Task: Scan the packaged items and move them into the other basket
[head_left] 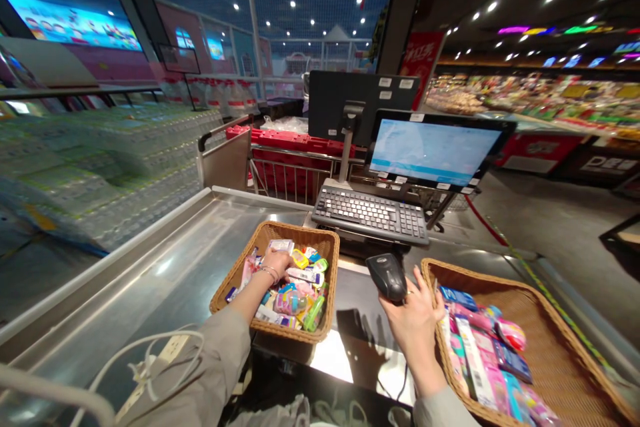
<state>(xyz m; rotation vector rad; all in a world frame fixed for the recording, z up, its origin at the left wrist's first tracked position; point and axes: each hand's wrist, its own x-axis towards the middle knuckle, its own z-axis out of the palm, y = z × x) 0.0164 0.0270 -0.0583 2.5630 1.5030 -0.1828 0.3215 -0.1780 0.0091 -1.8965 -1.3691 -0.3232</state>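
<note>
My left hand [276, 263] is down in a wicker basket [218, 295] with its fingers closed at a small white package [281, 246]; the fingertips are partly hidden. Around it lie colourful small packs, among them a white box [306, 275] and a green item [315, 310]. My right hand [413, 320] holds a black barcode scanner [387, 276], its head tilted up and some fingers stretched out beside it. Close by on the right stands a second wicker basket [565, 347] with pink, blue and white packaged goods along its left side.
Behind the baskets sit a keyboard [370, 213] and a lit monitor [425, 150] on a metal counter [200, 240]. White cables and a power strip [173, 349] lie at the near left. Beyond are a shopping cart [300, 170] and stacked bottled drinks [100, 167].
</note>
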